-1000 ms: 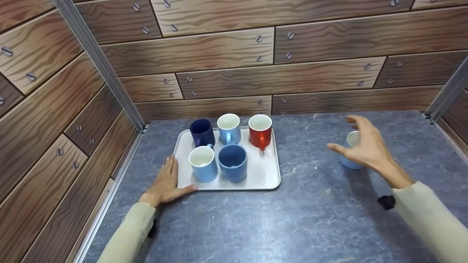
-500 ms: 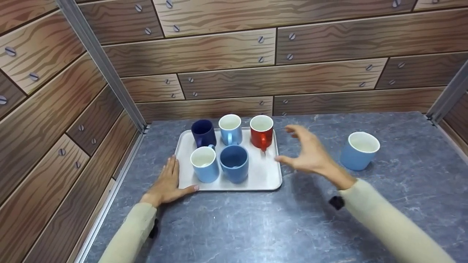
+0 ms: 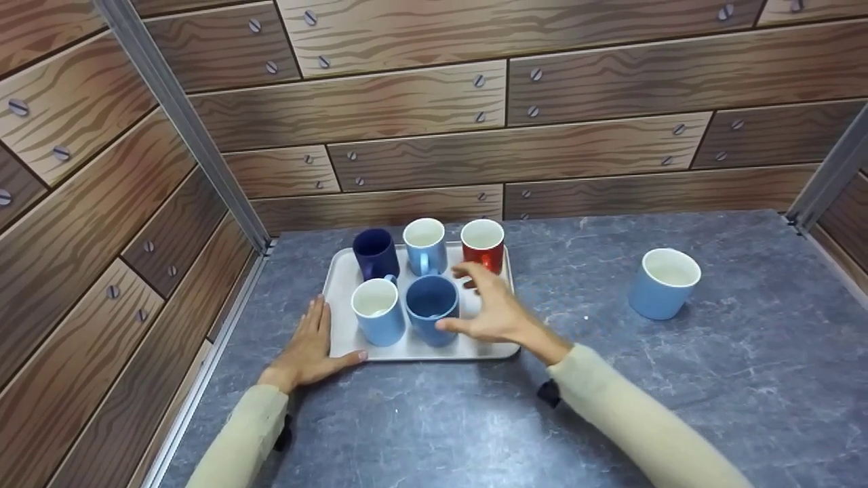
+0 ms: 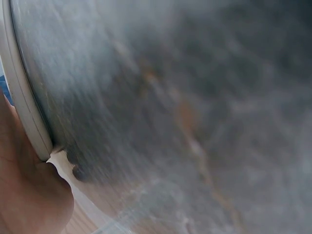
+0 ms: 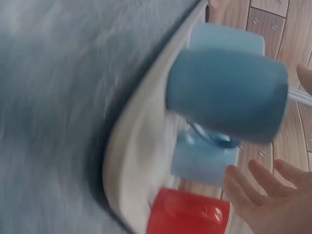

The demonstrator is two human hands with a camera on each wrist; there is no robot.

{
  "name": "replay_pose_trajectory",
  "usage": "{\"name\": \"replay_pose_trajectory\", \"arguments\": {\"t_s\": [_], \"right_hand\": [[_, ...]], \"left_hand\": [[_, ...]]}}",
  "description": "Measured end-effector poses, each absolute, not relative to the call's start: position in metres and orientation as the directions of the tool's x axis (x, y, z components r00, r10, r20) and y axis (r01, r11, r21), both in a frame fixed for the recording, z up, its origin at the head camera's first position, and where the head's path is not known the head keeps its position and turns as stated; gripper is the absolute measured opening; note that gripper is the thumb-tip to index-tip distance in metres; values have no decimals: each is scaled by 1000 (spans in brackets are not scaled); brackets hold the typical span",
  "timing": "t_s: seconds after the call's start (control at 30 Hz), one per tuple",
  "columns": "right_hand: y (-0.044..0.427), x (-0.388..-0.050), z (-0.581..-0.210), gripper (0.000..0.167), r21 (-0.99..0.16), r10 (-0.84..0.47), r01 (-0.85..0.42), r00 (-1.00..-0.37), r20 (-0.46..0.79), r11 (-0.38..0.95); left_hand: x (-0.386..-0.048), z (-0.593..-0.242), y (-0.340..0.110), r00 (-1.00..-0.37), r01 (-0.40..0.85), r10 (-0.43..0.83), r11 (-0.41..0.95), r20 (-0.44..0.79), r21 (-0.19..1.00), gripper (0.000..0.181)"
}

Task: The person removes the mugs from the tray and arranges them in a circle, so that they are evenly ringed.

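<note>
A white tray [image 3: 339, 342] holds several mugs. My left hand [image 3: 305, 352] rests along its left front corner, fingers straight and thumb at the front edge; the left wrist view shows only part of that hand [image 4: 31, 200] by the rim. Over the tray's right half, my right hand [image 3: 498, 315] is spread beside the medium-blue mug [image 3: 426, 330], thumb in front and fingers behind. A gap shows between the fingers and this mug [image 5: 226, 95] in the right wrist view. Left of it stands a light-blue mug [image 3: 380, 327] with a white inside.
Along the tray's back stand a navy mug [image 3: 375, 261], another light-blue mug [image 3: 427, 256] and a red mug [image 3: 483, 254], partly behind my right fingers. Off the tray, a blue mug [image 3: 661, 291] stands on the grey tabletop [image 3: 719, 379] at right. Wood-patterned walls [image 3: 407, 122] close the back and left.
My right hand has travelled left from the lone blue mug, past the tray's right edge, to the medium-blue mug. The left hand has stayed at the tray's corner; the mugs stand as before.
</note>
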State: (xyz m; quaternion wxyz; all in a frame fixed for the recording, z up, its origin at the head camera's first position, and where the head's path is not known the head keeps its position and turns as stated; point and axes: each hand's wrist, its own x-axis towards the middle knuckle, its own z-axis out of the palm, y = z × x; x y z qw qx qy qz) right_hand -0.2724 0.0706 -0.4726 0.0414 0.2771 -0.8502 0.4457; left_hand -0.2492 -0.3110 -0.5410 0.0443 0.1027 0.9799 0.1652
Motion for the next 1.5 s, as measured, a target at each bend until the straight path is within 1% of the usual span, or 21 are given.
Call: {"name": "replay_pose_trajectory", "arguments": {"t_s": [0.17,0.3,0.53,0.7,0.8,0.93,1.07,1.27,1.5], "right_hand": [[51,-273,-486,100,-734,-443,-515,-837,320,442],[41,-275,-494,103,-747,-411,-490,-856,314,449],[31,-275,-504,107,-795,-386,-480,-858,337,371],[30,-274,-504,104,-827,-356,-446,-876,326,341],[31,-274,-503,101,-833,-334,-436,-884,326,341],[35,-274,-499,97,-821,-316,-457,-879,357,343],[40,-272,-489,94,-823,-323,-475,-868,378,312],[53,-266,-473,94,-831,-318,-499,-851,417,246],[73,-259,-463,95,-829,-300,-528,-834,463,187]], "left_hand": [[-247,-541,-310,-975,185,214,925,-53,332,135],[-246,-541,-310,-976,180,210,927,-59,328,136],[-246,-540,-311,-975,182,212,926,-58,331,138],[-248,-543,-311,-973,210,231,915,-21,345,137],[-249,-543,-310,-972,213,234,914,-20,346,137],[-248,-541,-308,-972,204,231,919,-41,337,136],[-247,-539,-307,-973,193,223,925,-55,327,134],[-247,-537,-309,-974,184,217,928,-67,325,135],[-248,-537,-311,-976,175,208,927,-66,332,136]]}}
